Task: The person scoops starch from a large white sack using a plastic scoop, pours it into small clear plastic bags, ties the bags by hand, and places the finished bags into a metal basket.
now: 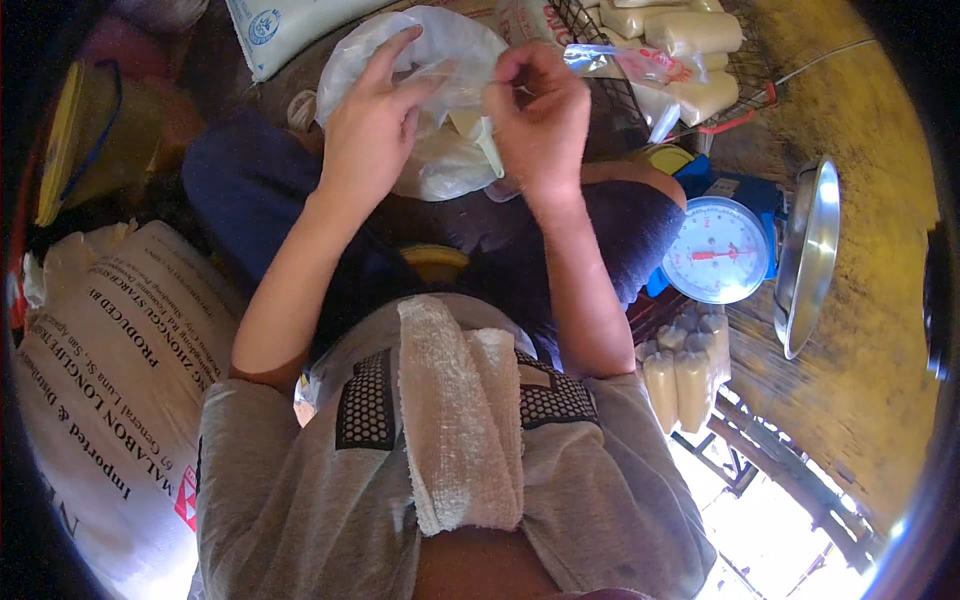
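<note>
My left hand (373,124) hovers over a large translucent plastic bag (450,176) in front of my crossed legs. Its fingers are spread, and a blurred patch of clear film shows beside them. On the bag's right side, my right hand (544,120) has its thumb and forefinger curled together. Whether a thin piece of film is pinched there is too blurred to tell. Between the hands, a white plastic handle with a hole in its end (490,150), perhaps a scoop's, leans at the bag's opening. The bag's contents are mostly hidden.
Right of my knee stands a blue dial scale (716,251) with a tilted metal pan (808,259). Filled clear bags (694,34) lie in a wire basket; several more (686,367) stand below the scale. A large printed sack (120,375) is at left, another white sack (300,30) ahead.
</note>
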Motion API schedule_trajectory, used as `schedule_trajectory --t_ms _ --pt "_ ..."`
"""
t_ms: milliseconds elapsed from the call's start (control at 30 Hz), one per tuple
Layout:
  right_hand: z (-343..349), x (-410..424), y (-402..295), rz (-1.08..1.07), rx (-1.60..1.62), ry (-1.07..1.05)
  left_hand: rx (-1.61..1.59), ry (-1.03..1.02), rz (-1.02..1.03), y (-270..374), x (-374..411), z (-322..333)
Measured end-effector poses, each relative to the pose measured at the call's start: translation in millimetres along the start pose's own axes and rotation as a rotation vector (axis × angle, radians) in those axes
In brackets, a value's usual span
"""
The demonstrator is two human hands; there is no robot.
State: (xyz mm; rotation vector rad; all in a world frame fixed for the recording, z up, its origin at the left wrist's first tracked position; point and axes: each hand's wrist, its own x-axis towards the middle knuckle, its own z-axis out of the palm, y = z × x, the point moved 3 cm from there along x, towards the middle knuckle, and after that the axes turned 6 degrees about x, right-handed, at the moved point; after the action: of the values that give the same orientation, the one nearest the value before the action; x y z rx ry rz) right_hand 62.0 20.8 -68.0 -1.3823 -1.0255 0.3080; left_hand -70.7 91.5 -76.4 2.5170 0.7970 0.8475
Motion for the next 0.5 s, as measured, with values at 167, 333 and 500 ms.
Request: schedule_trajectory --t_ms 167,333,500 --pt "-2 11 58 0.19 -0.221 -0.248 -0.393 -0.094 -0.586 -113 11 7" --pt "16 -53 242 0.578 -1.286 -0.638 -0.201 0.246 -0.789 -213 8 81" --pt "20 -82 290 0.787 -0.985 -0.355 -0.023 -0.053 -1.005 -227 -73 162"
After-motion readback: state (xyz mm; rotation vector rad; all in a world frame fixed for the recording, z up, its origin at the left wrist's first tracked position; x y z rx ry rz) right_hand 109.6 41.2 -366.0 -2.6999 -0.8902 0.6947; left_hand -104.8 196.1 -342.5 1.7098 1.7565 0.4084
